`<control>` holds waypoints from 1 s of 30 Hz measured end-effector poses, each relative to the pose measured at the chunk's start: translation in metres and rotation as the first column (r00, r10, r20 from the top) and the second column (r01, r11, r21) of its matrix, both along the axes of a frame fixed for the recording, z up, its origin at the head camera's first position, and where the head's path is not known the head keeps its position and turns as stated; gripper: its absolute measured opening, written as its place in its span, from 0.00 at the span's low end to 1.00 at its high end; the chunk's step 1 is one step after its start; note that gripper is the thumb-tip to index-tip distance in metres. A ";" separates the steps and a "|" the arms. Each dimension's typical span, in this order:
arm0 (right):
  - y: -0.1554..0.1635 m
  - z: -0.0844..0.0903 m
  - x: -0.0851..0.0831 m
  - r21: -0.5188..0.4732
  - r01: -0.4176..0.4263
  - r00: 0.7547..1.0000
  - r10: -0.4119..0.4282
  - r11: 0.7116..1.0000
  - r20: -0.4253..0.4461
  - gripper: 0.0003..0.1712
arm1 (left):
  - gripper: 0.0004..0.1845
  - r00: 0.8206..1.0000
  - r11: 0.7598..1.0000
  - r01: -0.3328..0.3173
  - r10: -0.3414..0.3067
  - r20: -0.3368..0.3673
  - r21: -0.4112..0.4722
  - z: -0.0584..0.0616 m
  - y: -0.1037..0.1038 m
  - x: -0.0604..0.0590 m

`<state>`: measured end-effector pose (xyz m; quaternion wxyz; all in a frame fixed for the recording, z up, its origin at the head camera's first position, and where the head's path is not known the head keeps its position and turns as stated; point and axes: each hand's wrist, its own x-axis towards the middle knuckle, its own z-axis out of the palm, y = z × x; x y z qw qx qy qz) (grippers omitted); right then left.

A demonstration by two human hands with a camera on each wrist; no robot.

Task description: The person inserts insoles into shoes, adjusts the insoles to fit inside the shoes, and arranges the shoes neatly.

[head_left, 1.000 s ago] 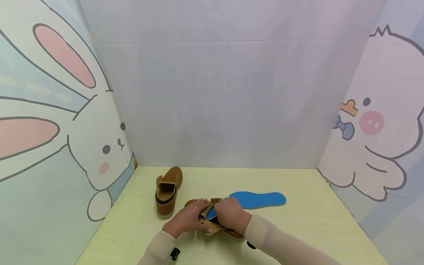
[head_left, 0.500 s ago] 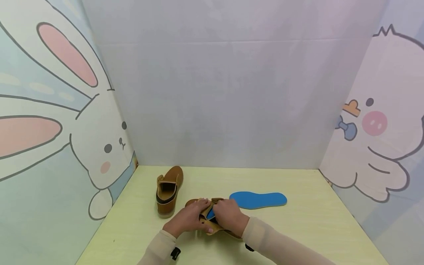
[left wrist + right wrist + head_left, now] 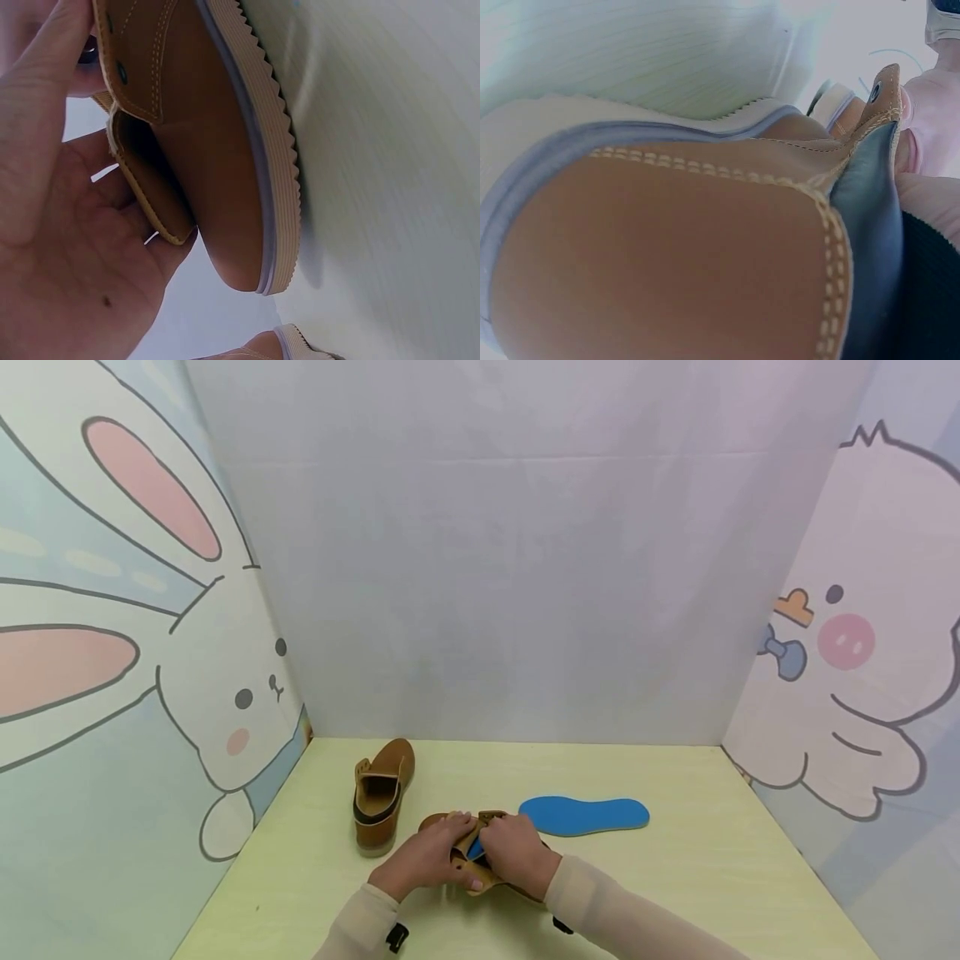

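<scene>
Both hands on near shoe, mid-table.

Head: left hand (image 3: 423, 860) and right hand (image 3: 517, 853) curled round shoe (image 3: 480, 852), blue insole (image 3: 475, 849) peeking inside; spare insole (image 3: 585, 815) just right, second shoe (image 3: 381, 793) left, nothing blocking.
Left wrist: fingers spreading soft tongue (image 3: 150, 187); ribbed sole (image 3: 262, 150) likely stiff, best grip.
Right wrist: only leather upper (image 3: 667, 255) visible.

Both hands cover most of the near shoe (image 3: 495, 868); the blue insole (image 3: 475, 850) inside shows only a sliver.
</scene>
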<state>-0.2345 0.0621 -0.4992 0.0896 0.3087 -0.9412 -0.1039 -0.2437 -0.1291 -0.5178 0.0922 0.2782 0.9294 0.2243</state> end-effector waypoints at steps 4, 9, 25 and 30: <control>-0.001 -0.002 -0.001 -0.011 -0.020 1.000 0.020 1.000 -0.011 0.10 | 0.56 1.000 1.000 0.002 -0.002 -0.004 -0.001 -0.001 -0.001 0.000; -0.001 -0.004 -0.002 -0.019 -0.046 0.999 0.045 0.999 -0.016 0.11 | 0.56 1.000 1.000 0.009 -0.009 -0.014 0.000 -0.002 -0.001 -0.001; -0.005 -0.010 -0.007 -0.011 -0.050 0.998 0.049 0.999 -0.031 0.09 | 0.56 0.999 1.000 0.023 -0.023 -0.037 -0.003 -0.002 -0.001 -0.003; -0.006 -0.012 -0.007 -0.020 -0.043 0.999 0.043 0.999 -0.010 0.08 | 0.56 1.000 1.000 0.021 -0.021 -0.020 -0.008 -0.004 -0.001 -0.003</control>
